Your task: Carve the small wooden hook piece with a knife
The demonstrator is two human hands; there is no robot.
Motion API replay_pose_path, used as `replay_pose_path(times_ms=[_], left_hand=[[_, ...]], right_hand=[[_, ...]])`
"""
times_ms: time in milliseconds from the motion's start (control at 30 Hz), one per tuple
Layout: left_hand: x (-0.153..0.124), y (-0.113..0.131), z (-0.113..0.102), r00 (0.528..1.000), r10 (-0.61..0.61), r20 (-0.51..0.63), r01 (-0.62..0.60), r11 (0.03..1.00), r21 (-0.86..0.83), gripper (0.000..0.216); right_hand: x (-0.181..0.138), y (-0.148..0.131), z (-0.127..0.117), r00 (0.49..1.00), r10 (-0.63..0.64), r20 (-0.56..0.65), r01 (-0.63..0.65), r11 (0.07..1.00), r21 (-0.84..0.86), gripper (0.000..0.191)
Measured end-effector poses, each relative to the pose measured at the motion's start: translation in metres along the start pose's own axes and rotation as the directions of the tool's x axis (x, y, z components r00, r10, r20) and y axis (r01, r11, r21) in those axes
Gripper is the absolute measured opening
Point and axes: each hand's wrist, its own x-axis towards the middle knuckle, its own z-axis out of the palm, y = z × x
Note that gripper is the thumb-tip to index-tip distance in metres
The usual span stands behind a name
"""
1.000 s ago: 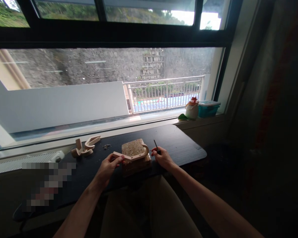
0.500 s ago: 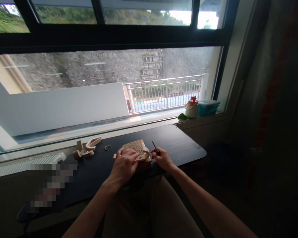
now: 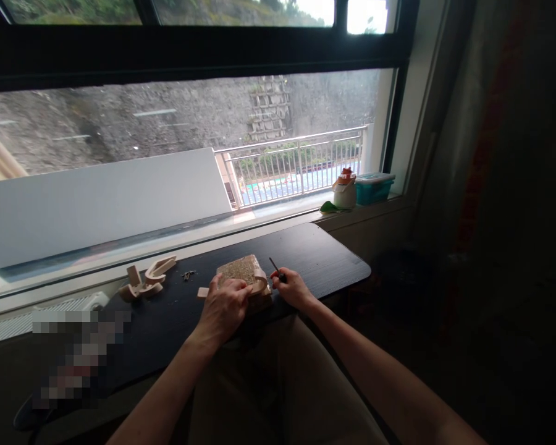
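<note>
My left hand (image 3: 225, 303) presses down over a pale, curved wooden piece (image 3: 261, 284), its fingers closed on it. This piece lies against a rough, speckled block (image 3: 238, 269) near the table's front edge. A pale flat end sticks out left of my fingers; my hand hides the middle. Just to the right, my right hand (image 3: 294, 288) grips a slim dark tool (image 3: 273, 266) between thumb and fingers. One thin end of the tool points up and left; its exact kind is too small to tell. My right fingertips are close beside the curved wood.
On the dark table (image 3: 324, 259), several curved wooden parts (image 3: 143, 283) lie at the left, with small metal pieces (image 3: 188, 275) beside them. A white bottle (image 3: 345, 193) with an orange top and a teal box (image 3: 374, 190) stand on the windowsill. A blurred-out item lies front left.
The whole view has shifted, so the table and hands appear further left. Both hands keep their grips, the right one still close beside the curved wooden piece.
</note>
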Motion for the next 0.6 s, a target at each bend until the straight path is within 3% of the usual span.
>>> replay_pose_path(times_ms=[300,600], left_hand=[[0.008,-0.015,-0.005,0.989,-0.098,0.110,0.111,0.987,-0.116,0.026],[0.022,-0.021,0.003,0.968,-0.024,0.249,0.052,0.993,-0.110,0.026]], right_hand=[[-0.001,-0.002,-0.001,1.000,-0.014,-0.006,0.014,1.000,0.002,0.020],[0.001,-0.001,-0.002,1.000,-0.006,-0.008,0.006,0.999,0.032,0.019]])
